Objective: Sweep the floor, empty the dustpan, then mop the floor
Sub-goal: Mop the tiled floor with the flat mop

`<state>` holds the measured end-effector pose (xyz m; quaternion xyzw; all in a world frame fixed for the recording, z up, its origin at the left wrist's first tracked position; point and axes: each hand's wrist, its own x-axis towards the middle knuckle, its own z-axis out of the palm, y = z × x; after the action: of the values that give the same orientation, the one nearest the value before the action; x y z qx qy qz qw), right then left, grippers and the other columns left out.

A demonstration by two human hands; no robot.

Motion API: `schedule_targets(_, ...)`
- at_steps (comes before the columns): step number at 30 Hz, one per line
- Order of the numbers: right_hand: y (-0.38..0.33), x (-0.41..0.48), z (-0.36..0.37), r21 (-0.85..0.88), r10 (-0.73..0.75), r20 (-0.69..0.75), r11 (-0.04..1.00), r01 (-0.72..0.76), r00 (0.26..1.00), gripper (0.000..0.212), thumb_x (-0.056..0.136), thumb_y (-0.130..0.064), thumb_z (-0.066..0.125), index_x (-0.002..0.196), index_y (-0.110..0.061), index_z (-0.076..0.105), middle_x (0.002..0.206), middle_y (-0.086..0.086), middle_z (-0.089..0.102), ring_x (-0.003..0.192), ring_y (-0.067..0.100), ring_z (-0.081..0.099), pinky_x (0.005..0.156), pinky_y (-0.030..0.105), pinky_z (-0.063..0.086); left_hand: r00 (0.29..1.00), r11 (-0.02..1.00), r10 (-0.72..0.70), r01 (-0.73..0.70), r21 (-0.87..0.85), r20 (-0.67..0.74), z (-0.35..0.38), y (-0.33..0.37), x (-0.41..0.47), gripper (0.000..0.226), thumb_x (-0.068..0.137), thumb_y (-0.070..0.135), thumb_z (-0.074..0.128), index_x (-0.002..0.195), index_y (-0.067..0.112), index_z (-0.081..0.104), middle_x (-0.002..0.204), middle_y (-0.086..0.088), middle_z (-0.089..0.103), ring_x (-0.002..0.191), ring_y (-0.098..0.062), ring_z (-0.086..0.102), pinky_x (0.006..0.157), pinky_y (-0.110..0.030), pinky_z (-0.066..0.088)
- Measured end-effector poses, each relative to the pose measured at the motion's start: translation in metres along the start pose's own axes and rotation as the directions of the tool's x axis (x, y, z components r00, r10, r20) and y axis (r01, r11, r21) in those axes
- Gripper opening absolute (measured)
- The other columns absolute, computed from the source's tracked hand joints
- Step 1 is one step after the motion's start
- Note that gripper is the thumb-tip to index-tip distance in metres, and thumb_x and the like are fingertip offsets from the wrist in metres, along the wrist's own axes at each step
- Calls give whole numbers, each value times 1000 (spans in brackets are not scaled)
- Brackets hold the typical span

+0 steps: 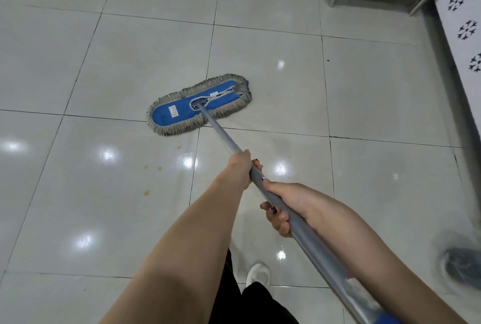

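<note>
Grey mop handle (223,133) is gripped by both hands: left hand (240,167) further forward with its arm stretched out, right hand (283,206) just behind. Blue mop head (177,113) lies flat on the tiled floor (104,63).

Light falls evenly and fairly brightly from above. The glossy tiled floor (130,63) throws it back as small white glare spots (108,154), most of them on the near tiles and one beyond the mop head (199,103). Shadows are soft and faint, and a darker band runs along the foot of the white cabinet (460,37). The wide lens bows the tile joints and tilts that cabinet at the right edge. The mop head is sharp. A dark object (460,266) low on the right is smeared by blur, and the mop handle (338,258) softens close to the camera.
</note>
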<state>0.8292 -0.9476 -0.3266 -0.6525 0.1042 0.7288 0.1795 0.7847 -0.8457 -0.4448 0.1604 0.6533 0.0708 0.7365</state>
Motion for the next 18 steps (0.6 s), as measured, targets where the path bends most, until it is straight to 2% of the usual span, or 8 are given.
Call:
schedule_targets(3,-27,3,-4,67,-9,21,998,7,1000,50,95,-51,44,74,-6,48,39,-1,36,21,6,31,26,9,27,1000,1000,-12,12,11,29,9,25,11,20,101,25,38,94,7,42,57,-4,44,47,-16,44,47,-24,39)
schedule_targets(6,-61,9,-5,154,1,64,988,-11,998,50,93,-51,45,72,-6,49,40,-2,37,21,5,31,25,9,26,999,998,-50,50,33,3,16,61,29,31,100,27,41,78,6,44,40,-3,48,39,-16,49,48,-24,42)
schedule_targets(7,-76,14,-3,173,0,81,985,-15,997,50,93,-52,46,72,-6,49,40,-2,37,21,5,31,25,9,27,998,997,-56,56,46,0,16,76,37,32,100,28,41,75,7,42,39,-3,48,41,-16,50,48,-25,42)
schedule_targets(10,-121,30,10,185,-11,97,983,-7,995,50,93,-51,46,72,-6,49,40,-2,39,21,5,32,25,9,28,999,996,-42,42,84,-2,13,121,61,28,101,27,39,79,9,42,58,-3,47,51,-16,50,50,-25,43)
schedule_targets(18,-231,66,41,194,-99,73,977,83,992,48,93,-49,49,71,-6,49,39,-1,42,23,4,34,28,9,29,999,992,32,-33,123,5,8,233,113,30,102,27,39,76,11,39,62,-3,44,51,-14,44,51,-24,42)
